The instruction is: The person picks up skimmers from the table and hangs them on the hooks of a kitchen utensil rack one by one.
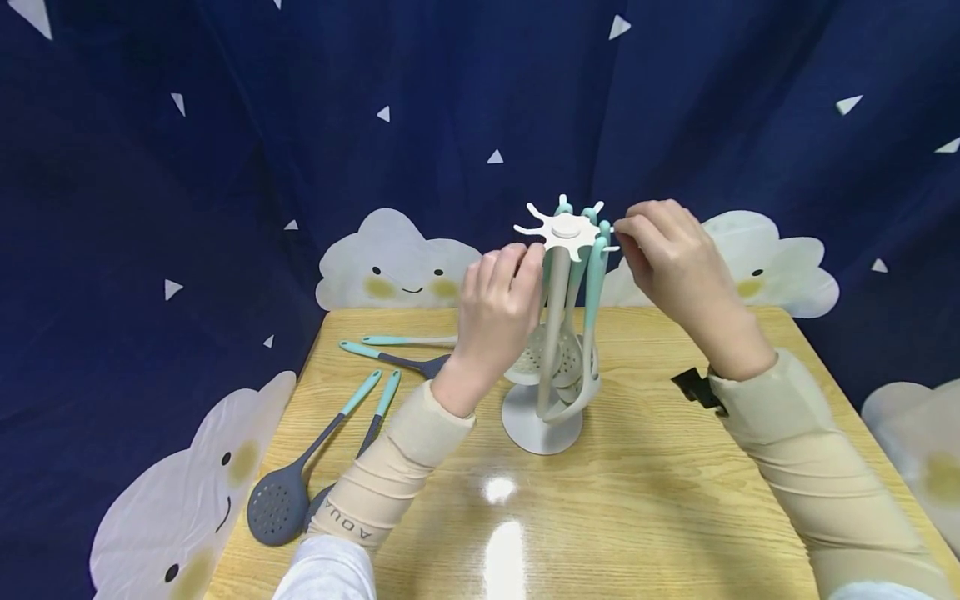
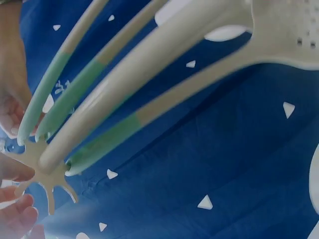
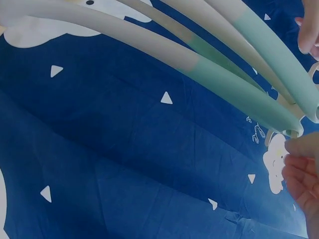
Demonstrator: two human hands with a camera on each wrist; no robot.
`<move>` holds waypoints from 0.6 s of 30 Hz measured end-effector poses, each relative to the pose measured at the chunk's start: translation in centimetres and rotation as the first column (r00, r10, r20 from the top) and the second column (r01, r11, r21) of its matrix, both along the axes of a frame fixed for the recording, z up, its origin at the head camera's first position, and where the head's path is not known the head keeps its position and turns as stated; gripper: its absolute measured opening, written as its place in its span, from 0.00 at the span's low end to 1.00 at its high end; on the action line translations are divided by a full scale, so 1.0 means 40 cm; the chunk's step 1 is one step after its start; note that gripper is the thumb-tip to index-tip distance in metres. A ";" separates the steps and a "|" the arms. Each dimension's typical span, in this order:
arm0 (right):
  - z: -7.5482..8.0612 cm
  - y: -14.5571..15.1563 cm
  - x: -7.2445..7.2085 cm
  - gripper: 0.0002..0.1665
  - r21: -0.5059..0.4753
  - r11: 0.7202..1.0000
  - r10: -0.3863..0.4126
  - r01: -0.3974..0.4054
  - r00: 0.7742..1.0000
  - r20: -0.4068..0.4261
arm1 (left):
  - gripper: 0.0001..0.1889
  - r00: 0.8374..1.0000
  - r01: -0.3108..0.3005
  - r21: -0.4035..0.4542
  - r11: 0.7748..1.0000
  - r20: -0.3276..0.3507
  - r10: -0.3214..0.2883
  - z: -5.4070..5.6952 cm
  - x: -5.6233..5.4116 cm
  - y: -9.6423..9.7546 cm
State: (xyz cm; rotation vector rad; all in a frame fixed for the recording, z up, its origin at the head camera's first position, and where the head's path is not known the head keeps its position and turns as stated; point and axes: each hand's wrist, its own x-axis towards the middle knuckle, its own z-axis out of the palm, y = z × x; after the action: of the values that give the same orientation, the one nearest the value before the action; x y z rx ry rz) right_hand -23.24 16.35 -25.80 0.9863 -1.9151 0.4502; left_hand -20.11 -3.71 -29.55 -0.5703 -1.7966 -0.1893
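A white utensil rack (image 1: 566,227) with hooked arms stands on a round base (image 1: 542,429). Several beige utensils with mint handles hang from its right and back hooks, among them a ladle (image 1: 576,406) and a perforated skimmer (image 1: 534,354). My left hand (image 1: 497,308) is at the rack's left front; its thumb and fingers pinch a hook arm (image 2: 21,188). On the right side, my right hand (image 1: 678,258) pinches the tip of another hook, right by a hanging mint handle (image 3: 239,94). Fingertips of both hands are partly hidden in the head view.
On the table's left lie a dark grey skimmer (image 1: 277,504), a second dark utensil (image 1: 375,417) partly behind the left forearm, a dark turner-like utensil (image 1: 405,360) and a beige-shafted one (image 1: 408,340). A dark blue curtain (image 1: 450,100) hangs behind the wooden table (image 1: 637,483).
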 end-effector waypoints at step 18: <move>0.002 0.004 0.004 0.08 0.009 1.000 -0.005 0.005 1.000 0.018 | 0.23 0.991 0.057 0.091 0.994 0.118 -0.067 -0.189 -0.012 -0.059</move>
State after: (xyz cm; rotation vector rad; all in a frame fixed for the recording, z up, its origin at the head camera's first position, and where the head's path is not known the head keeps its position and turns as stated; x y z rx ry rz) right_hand -23.06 16.52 -25.74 0.9857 -1.9369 0.4493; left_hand -20.59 -6.07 -37.11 -0.5628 -1.8793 -0.3498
